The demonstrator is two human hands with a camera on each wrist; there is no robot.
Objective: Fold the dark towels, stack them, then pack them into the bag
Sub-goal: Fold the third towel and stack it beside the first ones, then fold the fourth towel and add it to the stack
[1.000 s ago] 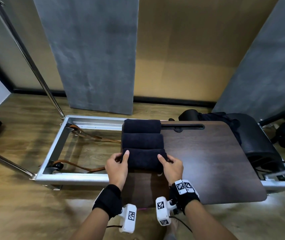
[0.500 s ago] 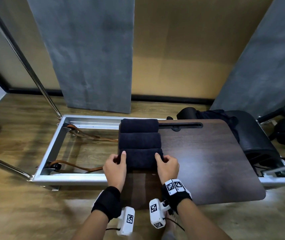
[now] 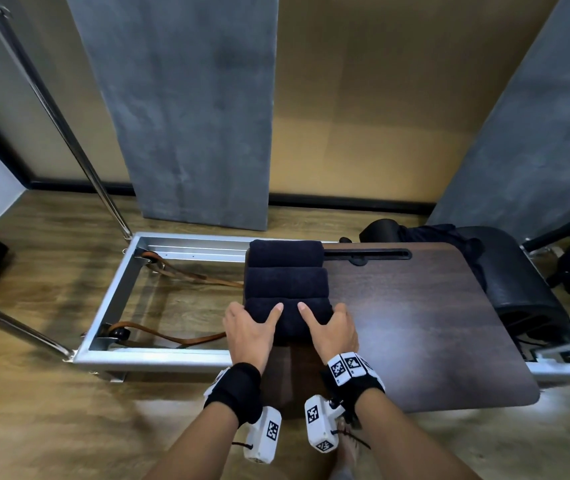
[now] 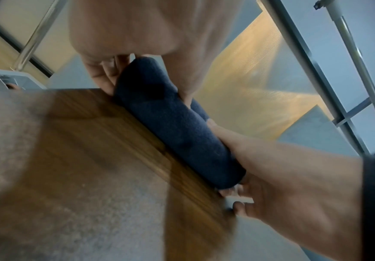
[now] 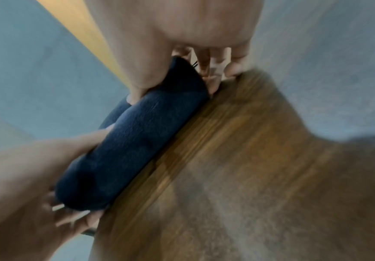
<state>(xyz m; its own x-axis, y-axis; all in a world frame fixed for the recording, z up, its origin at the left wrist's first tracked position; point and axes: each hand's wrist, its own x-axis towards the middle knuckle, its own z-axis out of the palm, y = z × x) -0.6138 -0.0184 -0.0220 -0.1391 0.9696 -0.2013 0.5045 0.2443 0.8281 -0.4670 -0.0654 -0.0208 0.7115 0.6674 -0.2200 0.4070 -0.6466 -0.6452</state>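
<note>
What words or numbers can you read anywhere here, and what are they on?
No words or numbers can be read.
The wrist cameras and the right wrist band carry only black-and-white square code patterns.
The dark towels and the wooden board are plain.

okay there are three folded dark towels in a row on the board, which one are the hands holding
The nearest towel, at the row's near end. The left hand and right hand grip its ends; the middle towel and far towel lie untouched.

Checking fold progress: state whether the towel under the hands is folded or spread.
Folded: the nearest towel is a thick compact bundle on the table, gripped at both ends.
</note>
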